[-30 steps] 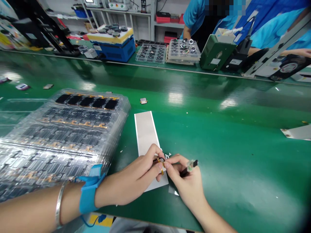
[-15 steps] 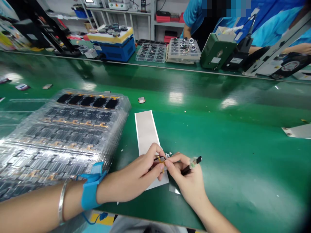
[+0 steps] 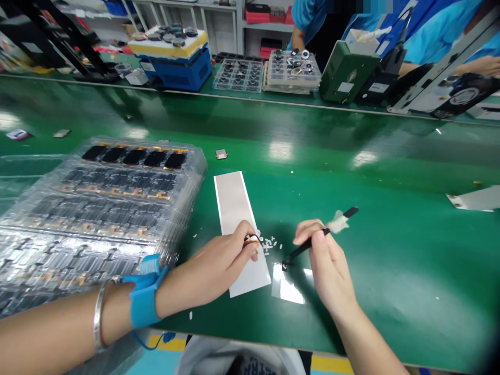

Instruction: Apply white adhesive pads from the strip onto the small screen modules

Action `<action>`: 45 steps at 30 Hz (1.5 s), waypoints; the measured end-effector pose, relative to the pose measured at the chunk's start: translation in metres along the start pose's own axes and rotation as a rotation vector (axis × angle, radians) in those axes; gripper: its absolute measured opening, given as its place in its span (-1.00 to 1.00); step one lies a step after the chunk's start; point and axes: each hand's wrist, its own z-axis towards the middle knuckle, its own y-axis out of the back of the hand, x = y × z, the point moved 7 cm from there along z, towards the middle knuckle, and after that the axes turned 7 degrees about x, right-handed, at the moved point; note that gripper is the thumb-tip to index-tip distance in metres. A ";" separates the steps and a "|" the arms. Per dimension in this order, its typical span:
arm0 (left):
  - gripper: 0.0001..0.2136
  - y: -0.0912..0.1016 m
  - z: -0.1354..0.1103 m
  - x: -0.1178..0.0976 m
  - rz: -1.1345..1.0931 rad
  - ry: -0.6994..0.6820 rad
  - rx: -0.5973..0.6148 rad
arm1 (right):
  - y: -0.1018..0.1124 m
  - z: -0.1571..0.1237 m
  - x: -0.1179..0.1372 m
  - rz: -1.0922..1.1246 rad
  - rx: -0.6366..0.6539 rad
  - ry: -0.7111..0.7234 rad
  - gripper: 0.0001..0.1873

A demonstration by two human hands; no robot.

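Left pinch: the left hand (image 3: pixel 222 263) has thumb and fingertips closed on a small part (image 3: pixel 253 239), and those fingers hide most of it; a dark curved edge and a bit of orange peek out.
Right grip: here's the right hand (image 3: pixel 330 263), clasping a black tool (image 3: pixel 302 249) pen-style, pale wrapping (image 3: pixel 339 222) behind the fingers.
Tool tip: down-left of that grip, by a small dark piece (image 3: pixel 284 266) at the clear film (image 3: pixel 289 291); touching or just above, I can't tell, and glare washes out the film.
Paper strip: right under the left pinch, partly covered by it, the paper strip (image 3: pixel 232 200) reaches out beyond the fingers.
White bits: scattered just right of the left pinch, white bits (image 3: pixel 269 244), too tiny to make out.
Tray stack: left of that pinch, the tray stack (image 3: pixel 187 195), cut off by the frame.
Writing: far beyond the right grip, a green box (image 3: pixel 347 67) wears a white label (image 3: pixel 345 87), unreadable; letters on the grey cloth (image 3: pixel 211 359) below are cropped.
Arms: both forearms slant inward, left wrist banded in blue strap (image 3: pixel 146 307).
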 end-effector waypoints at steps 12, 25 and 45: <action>-0.85 0.013 0.008 0.011 0.164 0.051 -0.037 | -0.029 0.009 -0.044 -0.094 0.137 -0.149 -0.74; -0.86 0.014 0.012 0.013 0.157 0.077 0.006 | -0.026 0.007 -0.051 -0.012 0.070 -0.210 -0.67; -0.87 -0.006 -0.001 -0.018 -0.596 -0.175 0.034 | -0.020 -0.031 0.017 0.311 -0.442 0.162 -0.87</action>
